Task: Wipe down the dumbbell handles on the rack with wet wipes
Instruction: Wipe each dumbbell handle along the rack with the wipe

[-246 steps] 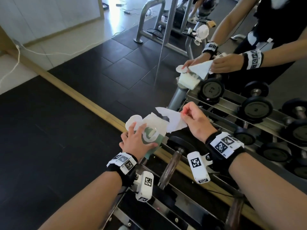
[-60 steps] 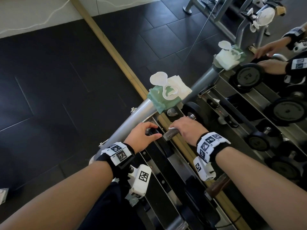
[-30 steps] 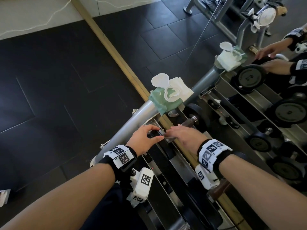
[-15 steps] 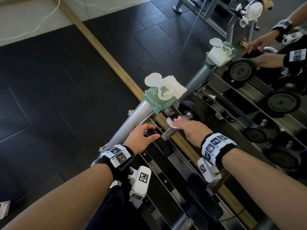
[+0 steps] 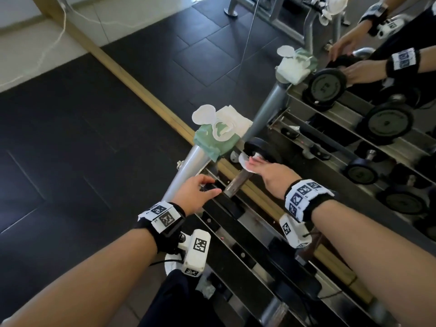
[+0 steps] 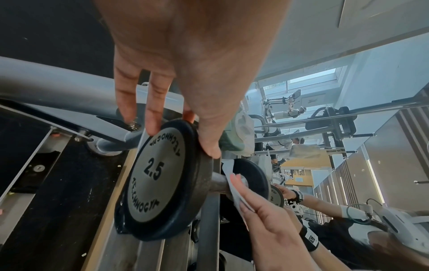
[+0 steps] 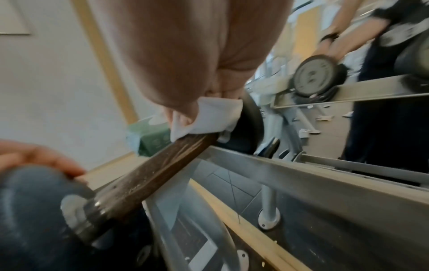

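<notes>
Left hand (image 6: 185,60) grips one dumbbell's plate (image 6: 160,176); right hand (image 5: 271,172) holds one wipe (image 7: 209,117) on handle (image 7: 148,174) (far end).

Dumbbell (image 5: 238,178) is laid across the rack (image 5: 254,234), by its left end; wipes pack (image 5: 217,135) is perched on the rack post (image 5: 188,166) behind it; mirror (image 5: 354,114) is set beyond.

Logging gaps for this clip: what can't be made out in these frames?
- Right wrist view: motion blur smears the mirrored dumbbell.
- Head view: the right hand hides where the wipe meets the handle.
- Left wrist view: the left hand blocks the upper middle; the near plate covers most of the handle.
</notes>
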